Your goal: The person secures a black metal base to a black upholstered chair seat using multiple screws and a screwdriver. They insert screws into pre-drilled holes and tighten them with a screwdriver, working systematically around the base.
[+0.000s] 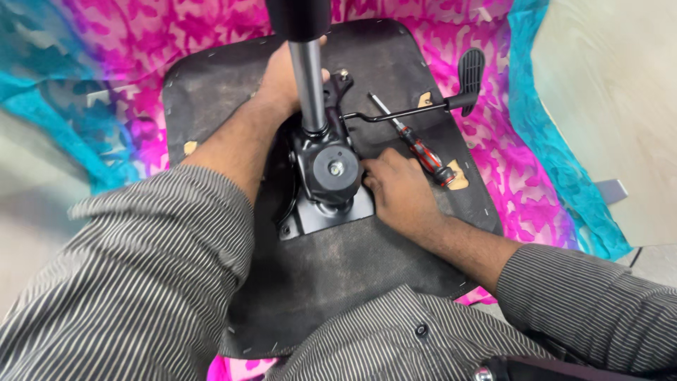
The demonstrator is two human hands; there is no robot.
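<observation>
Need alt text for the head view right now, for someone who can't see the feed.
Two hands work on a black metal chair mechanism bolted to the underside of an upturned seat: the left hand reaches behind its upright gas cylinder, the right hand presses against the plate's edge. A red-and-black screwdriver lies beside the right hand, on the seat over pink-and-teal cloth.

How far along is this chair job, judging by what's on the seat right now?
Looks done: the black tilt mechanism sits flat on the upturned seat base, with the gas column standing in it. In hand: the left hand steadies the far side and the right hand presses at the plate's edge. Probably left: fastening, since the screwdriver lies unused beside the lever.
</observation>
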